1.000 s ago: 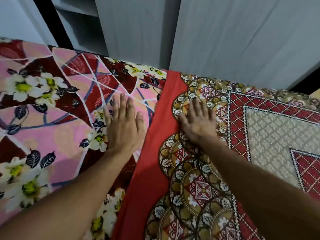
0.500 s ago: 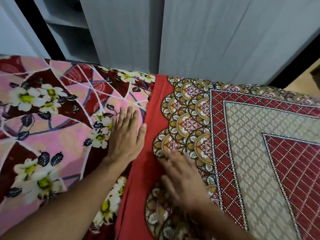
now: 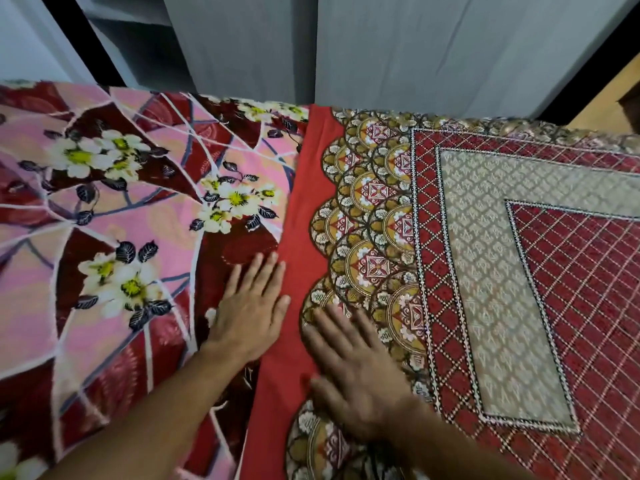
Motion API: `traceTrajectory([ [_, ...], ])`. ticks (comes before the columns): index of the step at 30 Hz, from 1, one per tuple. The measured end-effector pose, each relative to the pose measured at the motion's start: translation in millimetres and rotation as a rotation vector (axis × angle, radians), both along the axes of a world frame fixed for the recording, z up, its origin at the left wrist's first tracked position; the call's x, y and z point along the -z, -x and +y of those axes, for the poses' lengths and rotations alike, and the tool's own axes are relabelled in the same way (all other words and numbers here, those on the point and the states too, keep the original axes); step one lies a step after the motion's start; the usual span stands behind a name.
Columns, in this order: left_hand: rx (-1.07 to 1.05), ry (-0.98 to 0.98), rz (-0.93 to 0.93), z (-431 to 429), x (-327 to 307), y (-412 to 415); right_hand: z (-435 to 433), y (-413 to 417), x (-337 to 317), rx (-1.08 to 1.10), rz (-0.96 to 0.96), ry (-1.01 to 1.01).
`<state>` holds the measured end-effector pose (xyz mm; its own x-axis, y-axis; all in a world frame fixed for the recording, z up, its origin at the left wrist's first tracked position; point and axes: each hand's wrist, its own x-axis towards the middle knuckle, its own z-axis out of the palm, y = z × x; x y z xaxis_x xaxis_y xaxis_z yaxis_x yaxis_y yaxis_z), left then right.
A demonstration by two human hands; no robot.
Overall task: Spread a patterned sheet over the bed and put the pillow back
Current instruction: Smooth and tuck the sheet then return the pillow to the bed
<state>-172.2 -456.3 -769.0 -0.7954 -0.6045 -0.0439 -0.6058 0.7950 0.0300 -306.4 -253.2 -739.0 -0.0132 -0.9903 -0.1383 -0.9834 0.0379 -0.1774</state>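
I see my right hand (image 3: 360, 379) blurred, lower centre, fingers flat on the patterned sheet (image 3: 485, 271), sheet cut off at right edge, left hand (image 3: 251, 306) flat, fingers straight, on floral cloth (image 3: 104, 202) beside its red border

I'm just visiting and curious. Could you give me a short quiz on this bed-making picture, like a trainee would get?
1. True or false: the left hand lies flat on the pink floral fabric.
2. The right hand rests on: A) a white pillow, B) the red patterned sheet, C) the bare floor.
3. Fill in: the sheet's plain edge strip is coloured ___.
Key: 1 true; 2 B; 3 red.
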Motion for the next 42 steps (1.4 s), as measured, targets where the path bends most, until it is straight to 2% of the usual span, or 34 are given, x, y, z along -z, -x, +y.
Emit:
traceTrajectory([
  [3, -0.068, 0.043, -0.039, 6.2, -8.4, -30.7, 22.8, -84.1, 29.5, -0.209, 0.019, 0.017],
  [6, -0.087, 0.05, 0.026, 34.5, -24.6, -33.5, 49.5, -146.7, 59.8, -0.406, 0.348, 0.009],
  [7, -0.063, 0.04, 0.054, 48.2, -30.0, -28.6, 58.8, -153.8, 62.1, -0.442, 0.407, -0.048],
  [8, -0.03, 0.026, 0.078, 65.3, -36.0, -23.2, 70.7, -150.4, 57.1, -0.39, 0.415, -0.065],
  [9, 0.002, 0.011, 0.094, 80.8, -41.7, -17.7, 86.1, -141.1, 46.2, -0.337, 0.324, -0.011],
  [11, 0.027, -0.017, 0.124, 107.0, -51.7, -10.7, 118.9, -117.0, 18.1, -0.224, -0.094, 0.235],
  [12, 0.029, -0.032, 0.142, 114.7, -56.7, -8.5, 131.5, -101.0, 4.7, -0.152, -0.236, 0.312],
  [13, 0.027, -0.041, 0.162, 123.8, -61.6, -8.4, 144.6, -82.4, -9.0, -0.027, -0.272, 0.351],
  [14, 0.03, -0.05, 0.177, 128.5, -64.8, -7.3, 151.1, -56.0, -11.6, 0.103, -0.221, 0.352],
  [16, 0.056, -0.062, 0.173, 147.1, -64.7, -10.9, 169.7, 3.5, -15.9, 0.426, -0.061, 0.138],
  [17, 0.079, -0.069, 0.149, 156.8, -60.7, -14.5, 178.5, 27.0, -14.7, 0.509, -0.001, 0.013],
  [19, 0.125, -0.09, 0.069, 187.6, -43.7, -31.1, 198.8, 43.4, -8.4, 0.473, 0.061, -0.151],
  [20, 0.132, -0.106, 0.02, 204.3, -32.7, -44.6, 207.5, 33.8, -5.0, 0.413, 0.065, -0.156],
  [23, 0.038, -0.125, -0.022, 241.5, -11.0, -95.3, 226.5, -35.3, -2.2, 0.237, 0.038, -0.098],
  [27, -0.077, -0.057, -0.055, 260.2, -8.4, -159.1, 250.7, -135.7, 14.3, -0.012, -0.004, -0.011],
  [30, -0.091, -0.04, -0.109, 268.5, -6.1, -199.2, 272.2, -195.0, 32.4, -0.099, -0.015, -0.012],
  [34, -0.095, -0.002, -0.078, 269.6, -12.4, -222.8, 289.9, -198.8, 23.9, 0.026, -0.135, 0.125],
  [36, -0.084, 0.008, -0.008, 272.3, -21.9, -206.2, 293.3, -173.3, 17.0, 0.268, -0.121, 0.187],
  [38, -0.007, -0.005, 0.032, 281.0, -28.9, -175.1, 295.1, -142.7, 13.7, 0.518, -0.027, 0.147],
  [40, 0.039, -0.038, 0.023, 292.7, -24.3, -153.5, 300.2, -129.4, 13.9, 0.526, 0.041, 0.013],
  [42, -0.063, -0.099, -0.042, 306.4, -12.2, -156.3, 311.3, -133.8, 14.9, 0.407, 0.041, -0.074],
])
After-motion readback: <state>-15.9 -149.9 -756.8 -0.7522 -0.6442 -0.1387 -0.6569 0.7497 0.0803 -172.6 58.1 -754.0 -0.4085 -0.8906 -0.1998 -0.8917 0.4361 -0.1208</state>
